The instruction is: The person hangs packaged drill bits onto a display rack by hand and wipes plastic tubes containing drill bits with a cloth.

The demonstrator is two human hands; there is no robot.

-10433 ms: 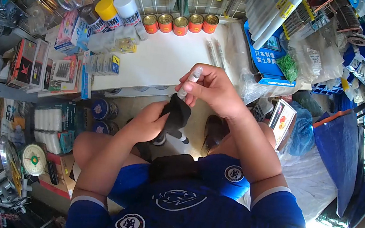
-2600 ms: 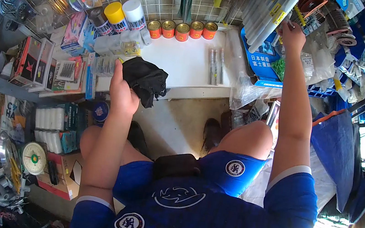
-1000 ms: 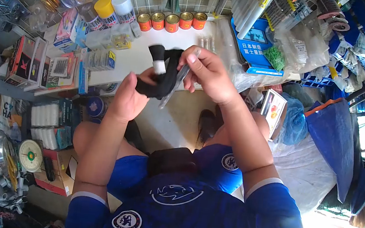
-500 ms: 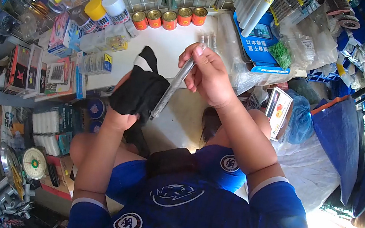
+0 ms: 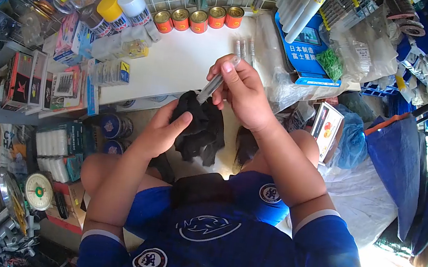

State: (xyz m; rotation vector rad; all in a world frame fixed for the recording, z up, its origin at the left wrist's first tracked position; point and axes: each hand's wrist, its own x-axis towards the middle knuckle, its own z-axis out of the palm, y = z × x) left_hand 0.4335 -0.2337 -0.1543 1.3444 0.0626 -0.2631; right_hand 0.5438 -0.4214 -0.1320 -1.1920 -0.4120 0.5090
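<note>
My left hand is wrapped round a black cloth, which hangs down in loose folds above the floor. Between the thumb and fingers of my right hand is a slim clear tube, tilted, its upper end showing by the thumb. The tube's lower end meets the top of the cloth, and the cloth hides whatever part lies inside it. Several similar slim tubes lie on the white shelf beyond my right hand.
Several orange cans line the back of the shelf. Spray cans and small boxes stand at the left. A blue display box and plastic bags are at the right. A dial scale sits lower left.
The black cloth has moved right and down, with my left hand now gripping it near its top. The tube, earlier beside the cloth, now has its lower end against or in it.
</note>
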